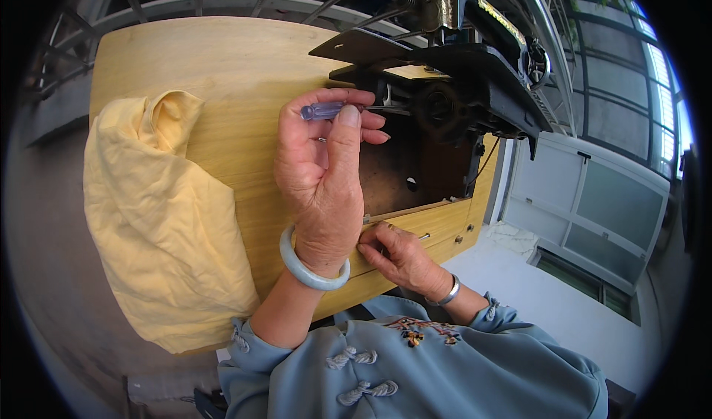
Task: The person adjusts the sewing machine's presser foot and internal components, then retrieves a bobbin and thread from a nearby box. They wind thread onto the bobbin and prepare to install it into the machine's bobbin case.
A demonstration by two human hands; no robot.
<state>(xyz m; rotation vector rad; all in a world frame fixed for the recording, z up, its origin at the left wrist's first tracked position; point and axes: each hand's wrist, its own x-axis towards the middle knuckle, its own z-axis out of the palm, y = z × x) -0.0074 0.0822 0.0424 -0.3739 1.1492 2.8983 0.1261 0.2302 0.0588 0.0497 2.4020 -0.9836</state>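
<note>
My left hand (326, 170) is raised over the table, closed around the clear purple handle of a small screwdriver (324, 110). Its thin metal shaft points right, toward the underside of a black sewing machine (475, 70); whether the tip touches a part is hard to see. The machine is tipped up on its hinged bed, above a dark rectangular opening (423, 174) in the tabletop. Lower down, my right hand (400, 256) rests by the near edge of that opening with fingers curled. What those fingers hold, if anything, is hidden.
A folded yellow cloth (163, 226) lies on the left of the wooden table (200, 48) and hangs over its near edge. Metal railings (311, 4) run behind the table. A white cabinet (586, 196) with glazed panels stands at the right.
</note>
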